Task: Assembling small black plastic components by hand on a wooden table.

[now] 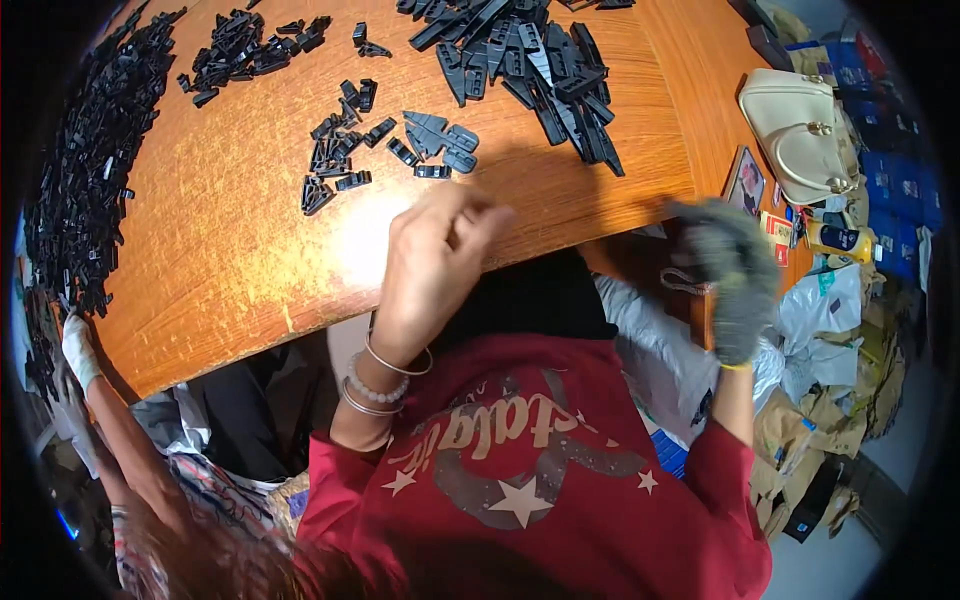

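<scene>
My left hand (435,245), bare and wearing bracelets (375,385), hovers over the table's near edge with its fingers curled in. Whatever it may hold is hidden. My right hand (730,280), in a grey glove, is out past the table's near edge at the right, smeared by motion, so its fingers cannot be read. Just beyond my left hand lie several small black plastic clips (335,150) and a few flat dark grey plastic pieces (428,133). Farther back is a heap of long black wedge-shaped plastic pieces (520,65).
Small black parts (85,170) cover the wooden table's (230,220) left side; another heap (245,48) sits far left. A co-worker's gloved hand (78,345) rests at the left edge. Rightward are a cream handbag (795,130), a yellow bottle (845,240) and crumpled bags (815,400).
</scene>
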`<state>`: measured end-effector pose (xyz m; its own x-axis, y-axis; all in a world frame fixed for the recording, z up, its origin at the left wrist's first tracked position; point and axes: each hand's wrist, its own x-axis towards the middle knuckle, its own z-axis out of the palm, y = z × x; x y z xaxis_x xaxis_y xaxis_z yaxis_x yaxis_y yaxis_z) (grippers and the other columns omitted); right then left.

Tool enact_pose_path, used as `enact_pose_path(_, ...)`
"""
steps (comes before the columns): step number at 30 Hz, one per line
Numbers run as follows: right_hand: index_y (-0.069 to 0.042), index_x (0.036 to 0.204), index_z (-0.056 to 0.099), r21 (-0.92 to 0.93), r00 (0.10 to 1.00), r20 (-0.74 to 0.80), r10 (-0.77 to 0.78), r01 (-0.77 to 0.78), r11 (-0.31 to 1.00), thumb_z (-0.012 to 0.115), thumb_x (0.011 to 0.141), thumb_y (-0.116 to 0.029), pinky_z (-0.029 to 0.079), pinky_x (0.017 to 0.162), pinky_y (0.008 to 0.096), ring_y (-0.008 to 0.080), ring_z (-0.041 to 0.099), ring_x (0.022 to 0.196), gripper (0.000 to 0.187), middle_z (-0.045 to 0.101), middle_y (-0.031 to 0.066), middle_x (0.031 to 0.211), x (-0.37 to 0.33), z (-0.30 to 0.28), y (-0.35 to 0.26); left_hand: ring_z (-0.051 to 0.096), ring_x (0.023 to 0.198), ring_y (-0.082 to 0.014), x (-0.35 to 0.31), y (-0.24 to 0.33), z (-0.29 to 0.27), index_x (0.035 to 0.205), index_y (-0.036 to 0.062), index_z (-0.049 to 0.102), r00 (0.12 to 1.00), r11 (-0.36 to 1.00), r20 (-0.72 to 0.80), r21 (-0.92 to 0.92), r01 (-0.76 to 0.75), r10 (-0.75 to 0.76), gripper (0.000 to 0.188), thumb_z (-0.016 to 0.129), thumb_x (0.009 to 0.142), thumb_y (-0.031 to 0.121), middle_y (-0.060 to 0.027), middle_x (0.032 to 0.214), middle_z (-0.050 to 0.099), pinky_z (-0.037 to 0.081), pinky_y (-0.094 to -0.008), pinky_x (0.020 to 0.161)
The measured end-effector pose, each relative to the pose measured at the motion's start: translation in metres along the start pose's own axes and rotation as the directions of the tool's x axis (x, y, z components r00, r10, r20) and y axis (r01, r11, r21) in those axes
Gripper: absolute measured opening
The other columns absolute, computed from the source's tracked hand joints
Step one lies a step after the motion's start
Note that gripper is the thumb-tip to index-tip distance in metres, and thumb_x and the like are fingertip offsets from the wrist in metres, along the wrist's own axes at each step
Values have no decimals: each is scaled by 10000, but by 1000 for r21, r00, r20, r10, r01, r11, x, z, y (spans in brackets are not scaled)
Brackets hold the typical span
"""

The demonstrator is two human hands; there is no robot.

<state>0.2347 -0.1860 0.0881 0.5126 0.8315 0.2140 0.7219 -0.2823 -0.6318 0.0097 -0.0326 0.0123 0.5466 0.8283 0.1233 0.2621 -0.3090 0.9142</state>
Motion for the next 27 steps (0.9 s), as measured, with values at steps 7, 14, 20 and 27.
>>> enact_pose_path(7,-87,1127,673,-999,373,24,927,54,3,674,851,-234,508,860,382,301,651,988,313,667,184,1124,-85,-173,110,592,792,-319,31,-5,-25,921,-10,616,963,855,-166,509,-99,211,115,612,807,-18,-155,917,561,487,-399,666)
enact_pose_path(14,-52,930,675,-766,520,51,853,-528,368,640,857,-326,499,706,395,276,652,824,286,657,160,880,-43,-131,42,559,939,-316,43,-3,-26,1018,11,640,972,756,58,619,-214,228,222,628,797,-1,-130,1006,576,470,-393,795)
enact_pose_path(20,-68,980,689,-368,856,466,-225,418,830,696,828,-263,520,661,336,253,653,785,247,678,88,902,24,-27,9,520,919,-309,41,0,-33,954,-13,625,974,792,127,567,-226,187,208,662,750,9,-137,939,532,444,-404,823)
enact_pose_path(27,-150,1204,615,-180,748,235,-621,661,729,652,875,-265,516,745,381,293,639,915,351,639,77,1077,55,99,-14,512,891,-307,38,-8,-36,836,5,596,970,875,53,421,-238,238,142,680,723,-5,-118,863,546,431,-401,826)
